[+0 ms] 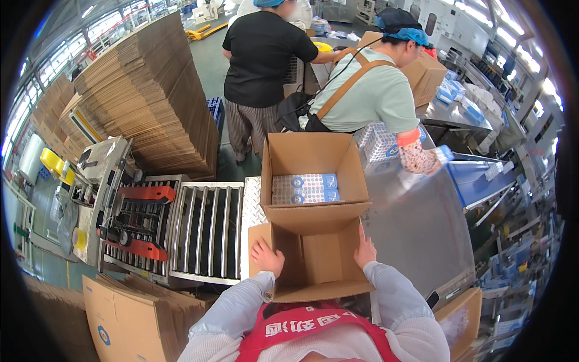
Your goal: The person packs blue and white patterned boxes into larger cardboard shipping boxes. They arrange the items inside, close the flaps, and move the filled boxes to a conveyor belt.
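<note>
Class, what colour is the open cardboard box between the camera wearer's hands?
The open cardboard box is brown; head view shows best.

Downward fisheye from head height

Factory packing area: roller conveyor (208,232), carton stack (145,90), hairnetted workers (265,57).

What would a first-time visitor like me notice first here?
Probably the towering stack of flattened cardboard at upper left. Then the open, empty box at centre, between the left hand and right hand, with a second box holding blue-and-white packs just beyond it.
</note>
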The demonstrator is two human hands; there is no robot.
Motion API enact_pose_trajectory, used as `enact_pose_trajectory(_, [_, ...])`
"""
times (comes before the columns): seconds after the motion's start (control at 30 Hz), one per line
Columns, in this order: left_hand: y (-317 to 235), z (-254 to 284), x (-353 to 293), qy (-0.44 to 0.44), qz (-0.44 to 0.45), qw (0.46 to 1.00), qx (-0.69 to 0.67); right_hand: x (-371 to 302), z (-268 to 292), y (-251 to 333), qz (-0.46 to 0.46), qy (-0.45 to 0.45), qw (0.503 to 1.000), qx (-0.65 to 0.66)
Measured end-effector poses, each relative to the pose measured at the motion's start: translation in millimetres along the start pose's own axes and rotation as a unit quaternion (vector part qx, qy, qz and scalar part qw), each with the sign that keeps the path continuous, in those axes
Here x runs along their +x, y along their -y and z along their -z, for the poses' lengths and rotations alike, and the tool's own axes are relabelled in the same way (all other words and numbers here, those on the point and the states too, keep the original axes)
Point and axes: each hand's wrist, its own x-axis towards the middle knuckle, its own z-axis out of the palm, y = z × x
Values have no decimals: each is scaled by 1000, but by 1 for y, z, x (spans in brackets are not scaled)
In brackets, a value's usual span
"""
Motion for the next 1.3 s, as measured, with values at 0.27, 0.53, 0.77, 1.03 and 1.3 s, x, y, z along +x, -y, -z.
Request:
enact_pose_trajectory(0.27, [-3, 4, -2, -4, 14, 1000, -11, -3, 1, 4, -1, 7, 1000, -12])
enact_pose_trajectory(0.53, [2, 7, -1, -10, 8, 1000, 6, -4, -5, 6, 7, -4, 1000, -11])
enact_pose_trajectory(0.77, [15, -1, 9, 22, 2, 999, 39, 4, -6, 14, -10, -22, 1000, 18])
enact_pose_trajectory(1.03, [-4, 6, -5, 40, -16, 992, 115, -17, 9, 1, -20, -21, 999, 13])
enact_pose_trajectory(1.3, [20, -17, 15, -4, -51, 987, 153, -2, 4, 2, -2, -17, 1000, 20])
